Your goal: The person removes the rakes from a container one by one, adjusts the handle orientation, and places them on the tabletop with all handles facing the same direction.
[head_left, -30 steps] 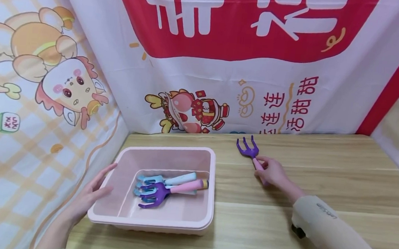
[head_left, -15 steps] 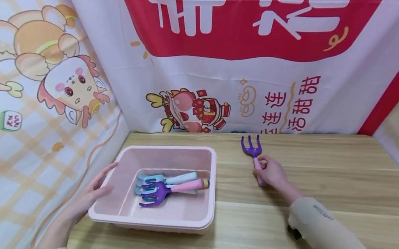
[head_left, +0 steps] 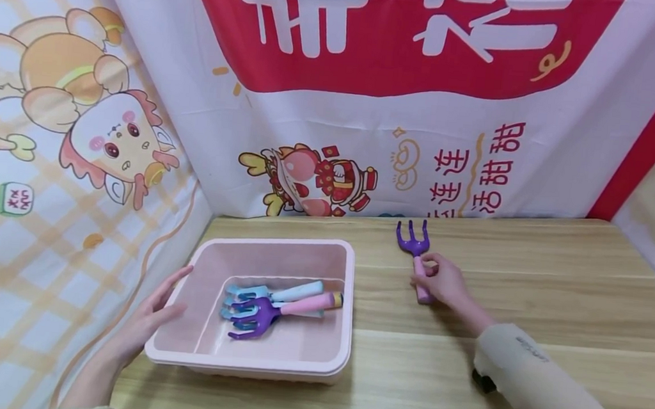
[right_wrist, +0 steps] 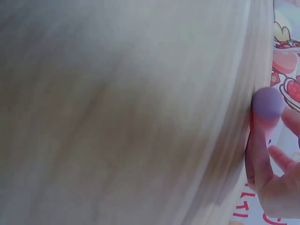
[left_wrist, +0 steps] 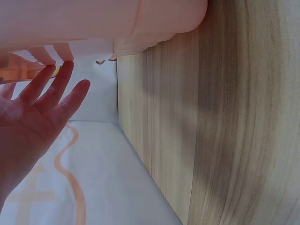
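Observation:
My right hand (head_left: 446, 282) pinches the pink handle of a purple three-pronged hand fork (head_left: 413, 245) at the back of the table, its prongs toward the back wall. In the right wrist view the handle's rounded purple end (right_wrist: 268, 103) shows between thumb and fingers. My left hand (head_left: 141, 325) rests its straight fingers against the left side of a pink plastic basin (head_left: 245, 365); the left wrist view shows the fingertips (left_wrist: 65, 70) at the wall. Inside the basin lies another purple hand fork (head_left: 260, 320) with a pink handle, on top of light blue garden tools (head_left: 297, 292) whose heads are partly covered.
The wooden table (head_left: 507, 270) carries the basin at left. A printed white and red cloth (head_left: 415, 121) hangs along its back edge, and a patterned cloth (head_left: 23, 257) closes off the left side close to my left arm.
My right hand has shifted the hand fork slightly to the right and turned it so its prongs point straighter toward the back. The left hand and the basin have stayed put.

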A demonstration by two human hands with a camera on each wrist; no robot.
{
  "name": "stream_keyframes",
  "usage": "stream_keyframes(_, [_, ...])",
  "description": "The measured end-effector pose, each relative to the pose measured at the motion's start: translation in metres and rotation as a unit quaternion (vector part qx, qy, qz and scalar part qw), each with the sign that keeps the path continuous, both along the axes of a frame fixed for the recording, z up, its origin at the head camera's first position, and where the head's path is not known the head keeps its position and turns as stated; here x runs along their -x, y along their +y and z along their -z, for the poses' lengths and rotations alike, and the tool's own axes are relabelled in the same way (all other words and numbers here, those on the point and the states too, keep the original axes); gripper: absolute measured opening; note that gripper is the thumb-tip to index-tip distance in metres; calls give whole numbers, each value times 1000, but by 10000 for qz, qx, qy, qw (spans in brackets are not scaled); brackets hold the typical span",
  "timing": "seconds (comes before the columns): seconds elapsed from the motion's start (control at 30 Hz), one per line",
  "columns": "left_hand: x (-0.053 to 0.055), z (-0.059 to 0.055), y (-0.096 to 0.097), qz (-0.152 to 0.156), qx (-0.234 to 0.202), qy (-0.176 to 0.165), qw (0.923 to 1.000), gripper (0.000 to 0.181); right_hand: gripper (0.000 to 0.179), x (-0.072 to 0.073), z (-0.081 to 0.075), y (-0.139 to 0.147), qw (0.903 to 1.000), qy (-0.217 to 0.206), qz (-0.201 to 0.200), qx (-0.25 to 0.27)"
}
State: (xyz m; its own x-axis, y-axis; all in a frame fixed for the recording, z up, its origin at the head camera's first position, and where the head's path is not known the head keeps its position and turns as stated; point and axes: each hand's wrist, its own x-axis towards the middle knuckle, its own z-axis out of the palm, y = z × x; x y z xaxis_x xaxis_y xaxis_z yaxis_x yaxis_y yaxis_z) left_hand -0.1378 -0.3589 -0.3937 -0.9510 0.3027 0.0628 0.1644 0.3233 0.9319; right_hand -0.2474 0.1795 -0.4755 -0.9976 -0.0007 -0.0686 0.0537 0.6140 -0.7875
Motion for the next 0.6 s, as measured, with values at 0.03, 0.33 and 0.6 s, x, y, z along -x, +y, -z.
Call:
stream_keyframes(0.03, [0, 0, 0, -4, 2, -3, 10000, 62, 54, 0, 0, 2, 10000, 6, -32, 38])
stream_keyframes(0.33, [2, -2, 2, 29, 160, 81, 9998, 62, 61, -12, -17, 30, 9980, 66, -556, 279])
stream_keyframes(0.6, [1, -1, 0, -40, 135, 72, 9999, 62, 54, -20, -51, 43, 9935, 259, -1054, 343])
